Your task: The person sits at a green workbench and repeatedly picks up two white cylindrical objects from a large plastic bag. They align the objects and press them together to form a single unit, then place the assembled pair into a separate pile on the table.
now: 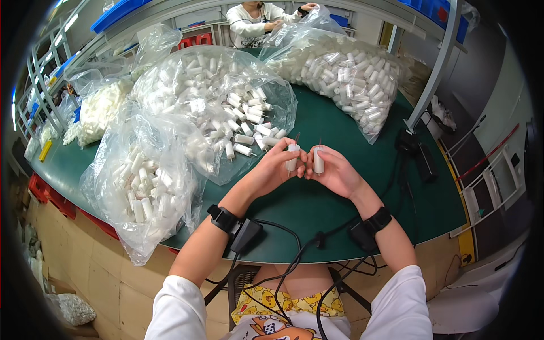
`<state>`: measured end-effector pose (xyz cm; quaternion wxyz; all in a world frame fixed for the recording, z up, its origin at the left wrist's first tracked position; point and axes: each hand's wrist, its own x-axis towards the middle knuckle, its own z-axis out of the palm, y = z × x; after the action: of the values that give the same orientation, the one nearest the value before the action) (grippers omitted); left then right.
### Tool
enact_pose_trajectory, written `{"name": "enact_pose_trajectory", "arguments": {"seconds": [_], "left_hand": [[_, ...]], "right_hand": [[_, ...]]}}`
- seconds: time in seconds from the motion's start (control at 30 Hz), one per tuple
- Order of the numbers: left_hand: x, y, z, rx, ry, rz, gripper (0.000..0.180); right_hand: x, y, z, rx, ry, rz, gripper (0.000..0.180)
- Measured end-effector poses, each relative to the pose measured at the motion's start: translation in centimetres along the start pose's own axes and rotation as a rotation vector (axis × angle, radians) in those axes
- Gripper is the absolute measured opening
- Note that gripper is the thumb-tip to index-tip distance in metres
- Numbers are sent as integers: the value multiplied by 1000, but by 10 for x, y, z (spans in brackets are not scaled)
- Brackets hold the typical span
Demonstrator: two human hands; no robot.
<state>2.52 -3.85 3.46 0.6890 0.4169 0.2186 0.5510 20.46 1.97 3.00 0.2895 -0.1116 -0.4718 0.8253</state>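
Observation:
My left hand is closed round a small white cylinder with a thin wire or pin sticking out at its top. A second white cylinder, much the same, stands upright in the grip of my right hand. Both hands meet side by side above the green table, their fingertips close together. Left of them, loose white cylinders spill from the mouth of a large clear plastic bag. What the cylinders are I cannot tell.
Another clear bag of white cylinders lies at the far right, a smaller one at the near left. Black cables run from my wrist straps across the table's front edge. A metal post rises on the right. Across the table a person handles a bag.

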Motion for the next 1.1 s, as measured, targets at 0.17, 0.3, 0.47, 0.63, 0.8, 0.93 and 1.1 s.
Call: {"name": "enact_pose_trajectory", "arguments": {"seconds": [0.17, 0.3, 0.47, 0.63, 0.8, 0.93, 1.1], "left_hand": [[3, -1, -7, -64, -78, 0, 25], [3, -2, -16, -123, -128, -39, 32], [4, -2, -16, -122, -143, -55, 32], [2, -2, -13, -7, -97, -101, 26], [3, -4, -13, 93, -55, -113, 23], [5, -6, -21, 163, -47, -96, 23], [7, -9, -18, 157, 36, -60, 27]], "right_hand": [[1, -4, 5, -24, -10, -22, 29], [0, -4, -1, 59, -68, 30, 37], [-1, -4, -3, 96, -81, 60, 40], [0, -3, 0, 73, -43, 78, 35], [1, 2, -11, -88, -53, -26, 22], [0, -3, -8, -9, -57, 6, 16], [-1, -3, -7, 116, -74, 49, 21]]}}
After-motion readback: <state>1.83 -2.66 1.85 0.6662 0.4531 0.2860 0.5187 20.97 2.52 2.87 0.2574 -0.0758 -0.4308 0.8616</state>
